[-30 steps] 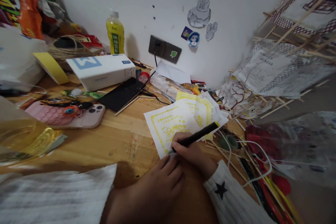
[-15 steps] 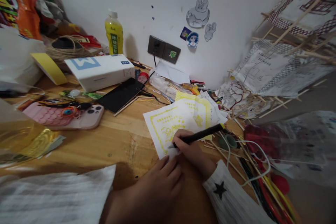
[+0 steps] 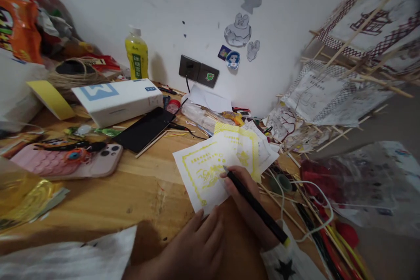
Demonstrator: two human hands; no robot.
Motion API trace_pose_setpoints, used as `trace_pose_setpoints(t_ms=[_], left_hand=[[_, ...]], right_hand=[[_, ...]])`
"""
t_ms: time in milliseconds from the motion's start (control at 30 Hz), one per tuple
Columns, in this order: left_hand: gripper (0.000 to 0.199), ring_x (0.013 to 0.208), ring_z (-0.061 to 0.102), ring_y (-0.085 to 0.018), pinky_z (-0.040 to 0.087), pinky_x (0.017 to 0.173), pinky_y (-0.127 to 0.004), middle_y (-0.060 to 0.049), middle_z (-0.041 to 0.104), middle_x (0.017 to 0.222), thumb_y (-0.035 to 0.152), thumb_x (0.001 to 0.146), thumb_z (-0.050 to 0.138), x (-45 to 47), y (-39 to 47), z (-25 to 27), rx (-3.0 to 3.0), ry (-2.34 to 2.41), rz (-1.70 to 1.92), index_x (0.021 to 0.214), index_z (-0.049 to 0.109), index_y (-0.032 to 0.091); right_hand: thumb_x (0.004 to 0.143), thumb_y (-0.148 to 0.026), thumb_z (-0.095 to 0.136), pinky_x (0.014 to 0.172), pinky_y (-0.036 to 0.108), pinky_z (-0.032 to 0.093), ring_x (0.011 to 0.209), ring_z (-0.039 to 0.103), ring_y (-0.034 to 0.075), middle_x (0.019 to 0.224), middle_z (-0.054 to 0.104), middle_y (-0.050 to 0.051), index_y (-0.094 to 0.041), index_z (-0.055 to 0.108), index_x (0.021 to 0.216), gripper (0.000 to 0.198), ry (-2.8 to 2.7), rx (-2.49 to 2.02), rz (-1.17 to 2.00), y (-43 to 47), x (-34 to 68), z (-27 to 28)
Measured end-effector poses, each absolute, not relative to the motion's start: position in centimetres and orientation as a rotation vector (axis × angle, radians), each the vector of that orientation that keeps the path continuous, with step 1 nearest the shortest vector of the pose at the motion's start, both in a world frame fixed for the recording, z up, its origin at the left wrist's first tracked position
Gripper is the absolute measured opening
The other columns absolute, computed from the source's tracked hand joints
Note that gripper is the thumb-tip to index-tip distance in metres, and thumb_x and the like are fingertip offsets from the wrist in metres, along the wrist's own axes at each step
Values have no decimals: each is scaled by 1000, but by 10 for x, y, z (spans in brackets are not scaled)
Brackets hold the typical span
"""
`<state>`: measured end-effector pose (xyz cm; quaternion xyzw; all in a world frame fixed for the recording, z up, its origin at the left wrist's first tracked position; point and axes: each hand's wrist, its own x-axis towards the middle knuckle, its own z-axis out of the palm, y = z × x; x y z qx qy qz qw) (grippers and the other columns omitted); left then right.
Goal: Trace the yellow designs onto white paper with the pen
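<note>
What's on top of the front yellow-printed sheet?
The right hand, holding a black pen, overlaps the sheet at right; the left hand lies at its near edge. Any print behind the right hand is hidden.

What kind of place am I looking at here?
Probably a home craft desk: the right hand holds a black pen over a yellow-patterned sheet, drawn paper panels on thin wooden sticks are at the right, and coiled twine is at the left.
</note>
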<state>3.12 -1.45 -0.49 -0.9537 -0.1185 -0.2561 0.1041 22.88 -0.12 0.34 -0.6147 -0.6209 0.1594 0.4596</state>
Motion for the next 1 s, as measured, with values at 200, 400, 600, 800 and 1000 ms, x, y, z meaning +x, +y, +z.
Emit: trace_pose_setpoints(t_ms=[200, 400, 600, 800, 1000], left_hand=[[22, 90, 64, -29, 42, 85, -44, -11, 71, 96, 29, 95, 50, 32, -18, -19, -2750, -331, -754, 98, 65, 14], [18, 94, 63, -29, 43, 88, -45, -11, 70, 96, 28, 92, 55, 32, -19, -12, -2781, -259, -741, 94, 66, 14], [22, 94, 61, -30, 42, 89, -45, -10, 70, 95, 35, 89, 60, 35, -16, -16, -2765, -299, -799, 92, 68, 14], [23, 99, 61, -30, 38, 95, -45, -14, 69, 100, 31, 92, 55, 33, -20, -5, -2802, -306, -681, 97, 67, 12], [21, 105, 60, -30, 39, 96, -46, -9, 70, 99, 30, 94, 54, 34, -19, -5, -2821, -197, -754, 93, 70, 15]], right_hand=[[87, -27, 58, 85, 34, 55, 95, 70, 22, 102, 74, 6, -22, 60, 110, 24, -1859, -1560, 409, 0, 227, 5], [89, -23, 56, 95, 33, 51, 107, 65, 20, 114, 70, 8, -21, 59, 117, 28, -2074, -1274, 441, 7, 223, 10], [91, -23, 57, 102, 32, 47, 116, 60, 19, 122, 66, 7, -23, 58, 123, 33, -2165, -1133, 613, 3, 223, 18], [89, -21, 57, 99, 36, 48, 114, 60, 21, 122, 66, 7, -25, 58, 124, 35, -2170, -1091, 593, 3, 218, 13], [89, -24, 54, 82, 33, 53, 91, 63, 19, 95, 67, 4, -24, 64, 104, 18, -1829, -1224, 508, -9, 212, 21]])
